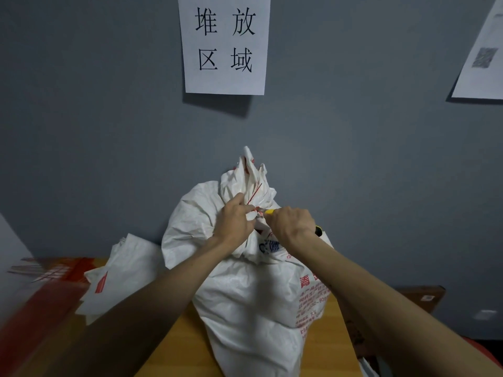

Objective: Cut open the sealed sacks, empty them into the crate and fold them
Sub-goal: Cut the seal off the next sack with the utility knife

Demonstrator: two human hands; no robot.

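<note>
I find the sack [245, 308] upright on the table [174, 349], directly before me, full and sealed at the neck by a red string [254, 195]. The left hand [235, 219] pinches the gathered neck and string, fingers curled tight on them. The right hand [292, 224] is clenched round a yellow cutter [269, 212], whose tip meets the tie just beside the left fingers. The blade itself is too small for me to make out. In my judgement the step in hand is severing the tie. It should be done with the string held taut and lifted off the cloth, the edge drawn away from the pinching fingers, and light pressure only, so the weave is not slit and the contents do not spill before the sack reaches the crate. The close spacing of tip and fingers is the main hazard. The table is orange-brown wood. To the left on it lies a limp white sack [122, 273] with a red mark, touching the full one. Further left is a blurred red shape [49, 281]; I cannot tell whether it is the crate. A brown box [419, 297] sits to the right behind. The wall [109, 131] is grey and carries a sign [224, 44] with four characters and, at right, a sheet [481, 50] with a square code.
</note>
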